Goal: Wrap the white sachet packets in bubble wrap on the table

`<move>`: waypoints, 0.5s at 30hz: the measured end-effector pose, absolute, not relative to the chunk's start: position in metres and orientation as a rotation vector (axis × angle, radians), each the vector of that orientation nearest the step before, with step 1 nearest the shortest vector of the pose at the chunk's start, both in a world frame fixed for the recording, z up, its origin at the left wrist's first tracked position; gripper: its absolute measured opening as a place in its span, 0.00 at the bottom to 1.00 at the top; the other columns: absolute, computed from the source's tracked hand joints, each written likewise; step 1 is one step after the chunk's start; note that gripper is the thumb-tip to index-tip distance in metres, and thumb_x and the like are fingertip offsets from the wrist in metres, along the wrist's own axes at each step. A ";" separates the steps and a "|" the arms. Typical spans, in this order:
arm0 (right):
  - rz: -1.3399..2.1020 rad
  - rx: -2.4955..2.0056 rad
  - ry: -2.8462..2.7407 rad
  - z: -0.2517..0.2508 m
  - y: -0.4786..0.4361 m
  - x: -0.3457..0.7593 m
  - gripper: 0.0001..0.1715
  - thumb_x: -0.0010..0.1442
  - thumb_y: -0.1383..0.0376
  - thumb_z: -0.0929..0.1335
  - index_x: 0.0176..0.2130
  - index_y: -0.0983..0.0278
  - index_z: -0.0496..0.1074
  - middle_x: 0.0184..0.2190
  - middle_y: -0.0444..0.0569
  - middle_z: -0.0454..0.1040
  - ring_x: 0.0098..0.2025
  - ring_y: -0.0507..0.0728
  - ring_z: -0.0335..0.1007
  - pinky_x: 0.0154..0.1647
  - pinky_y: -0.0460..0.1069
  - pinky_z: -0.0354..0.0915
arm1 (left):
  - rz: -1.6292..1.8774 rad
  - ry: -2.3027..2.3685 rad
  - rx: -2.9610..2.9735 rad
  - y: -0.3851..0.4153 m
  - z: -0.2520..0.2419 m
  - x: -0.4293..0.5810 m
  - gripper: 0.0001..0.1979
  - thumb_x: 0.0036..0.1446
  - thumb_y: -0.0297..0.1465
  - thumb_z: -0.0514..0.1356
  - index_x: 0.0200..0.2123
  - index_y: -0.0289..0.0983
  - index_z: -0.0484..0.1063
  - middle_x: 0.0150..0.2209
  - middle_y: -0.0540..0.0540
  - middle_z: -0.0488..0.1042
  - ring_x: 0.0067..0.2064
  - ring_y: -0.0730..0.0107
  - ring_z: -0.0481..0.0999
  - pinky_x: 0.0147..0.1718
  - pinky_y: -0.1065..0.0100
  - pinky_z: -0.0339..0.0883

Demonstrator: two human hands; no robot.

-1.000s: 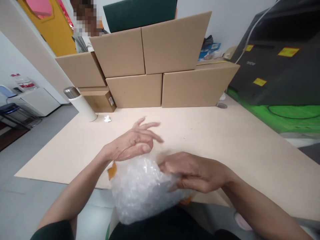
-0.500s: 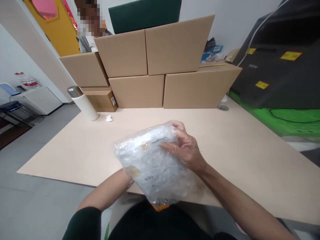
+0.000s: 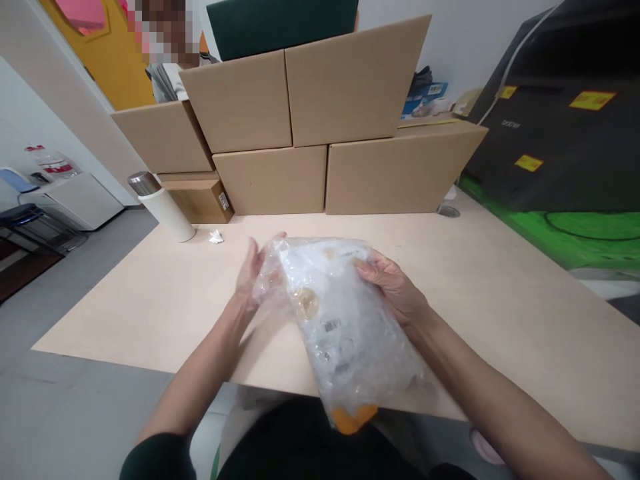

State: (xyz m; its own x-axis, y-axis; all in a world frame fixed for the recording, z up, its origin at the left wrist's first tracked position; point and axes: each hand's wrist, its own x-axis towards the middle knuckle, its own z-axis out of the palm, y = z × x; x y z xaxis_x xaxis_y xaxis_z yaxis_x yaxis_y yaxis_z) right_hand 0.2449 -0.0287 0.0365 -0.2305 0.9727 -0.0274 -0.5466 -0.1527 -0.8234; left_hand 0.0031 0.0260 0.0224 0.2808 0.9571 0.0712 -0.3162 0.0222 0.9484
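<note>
A flat package wrapped in clear bubble wrap (image 3: 345,320) is held tilted above the table's front edge. Printed text, a small barcode and a round yellowish patch show through the film, and an orange piece (image 3: 354,419) sticks out at its lower end. My right hand (image 3: 395,287) grips the upper right edge, thumb on the near face and fingers partly hidden. My left hand (image 3: 250,270) is at the upper left, its thumb raised and fingers stretched out, partly behind a loose flap of the wrap; it touches or nearly touches that flap.
Cardboard boxes (image 3: 273,183) are stacked along the back of the pale table (image 3: 130,300), with a dark green box (image 3: 283,27) on top. A white flask (image 3: 167,213) and crumpled tissue (image 3: 216,237) stand at the left. Behind the boxes is another person (image 3: 167,83). A black machine (image 3: 565,133) is at right.
My left hand has come out from under the package to its upper left side. The package has turned and shifted slightly right, and more of the orange end shows.
</note>
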 end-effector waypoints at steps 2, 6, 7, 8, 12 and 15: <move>1.695 -0.720 -0.818 0.038 -0.026 0.246 0.16 0.50 0.62 0.77 0.39 0.60 0.76 0.34 0.44 0.81 0.33 0.53 0.78 0.35 0.47 0.73 | 1.136 0.677 1.132 0.023 0.033 -0.005 0.41 0.57 0.64 0.46 0.63 0.44 0.64 0.59 0.42 0.71 0.59 0.48 0.71 0.53 0.48 0.68; 1.692 -0.743 -0.745 0.038 -0.017 0.244 0.17 0.45 0.64 0.79 0.37 0.60 0.76 0.31 0.42 0.80 0.30 0.51 0.76 0.33 0.45 0.72 | 1.034 0.673 1.312 0.013 0.033 -0.004 0.34 0.58 0.50 0.61 0.64 0.44 0.63 0.65 0.43 0.65 0.66 0.49 0.62 0.62 0.53 0.59; 1.671 -0.754 -0.724 0.037 -0.014 0.243 0.18 0.44 0.64 0.79 0.37 0.60 0.76 0.31 0.41 0.80 0.30 0.51 0.76 0.33 0.45 0.72 | 1.046 0.716 1.342 0.011 0.027 0.002 0.31 0.60 0.47 0.61 0.63 0.44 0.65 0.65 0.44 0.64 0.67 0.50 0.61 0.63 0.54 0.57; 1.647 -0.769 -0.702 0.035 -0.010 0.242 0.19 0.43 0.64 0.79 0.37 0.60 0.76 0.31 0.41 0.80 0.30 0.52 0.76 0.33 0.46 0.72 | 1.074 0.756 1.351 0.009 0.020 0.011 0.29 0.61 0.47 0.60 0.62 0.44 0.66 0.66 0.45 0.64 0.67 0.51 0.60 0.64 0.54 0.55; 1.535 -0.918 -0.607 0.021 0.004 0.239 0.24 0.38 0.62 0.81 0.37 0.61 0.76 0.29 0.41 0.80 0.28 0.53 0.75 0.32 0.47 0.72 | 1.059 0.761 1.128 0.004 -0.007 0.043 0.29 0.61 0.51 0.58 0.58 0.41 0.70 0.61 0.41 0.69 0.64 0.49 0.65 0.62 0.52 0.57; 1.434 -1.082 -0.597 0.009 0.012 0.236 0.25 0.36 0.59 0.81 0.35 0.63 0.76 0.25 0.41 0.78 0.25 0.52 0.73 0.27 0.47 0.69 | 0.949 0.596 0.933 0.001 -0.009 0.050 0.35 0.59 0.58 0.54 0.57 0.37 0.70 0.57 0.36 0.73 0.60 0.46 0.70 0.58 0.52 0.63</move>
State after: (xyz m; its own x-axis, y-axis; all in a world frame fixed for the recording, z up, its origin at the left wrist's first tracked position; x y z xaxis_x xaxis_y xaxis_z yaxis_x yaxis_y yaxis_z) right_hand 0.2365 0.0119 0.0094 0.1133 0.9559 -0.2708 -0.4811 -0.1857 -0.8568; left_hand 0.0498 0.0013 -0.0093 0.4760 0.8787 -0.0368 -0.4146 0.2611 0.8717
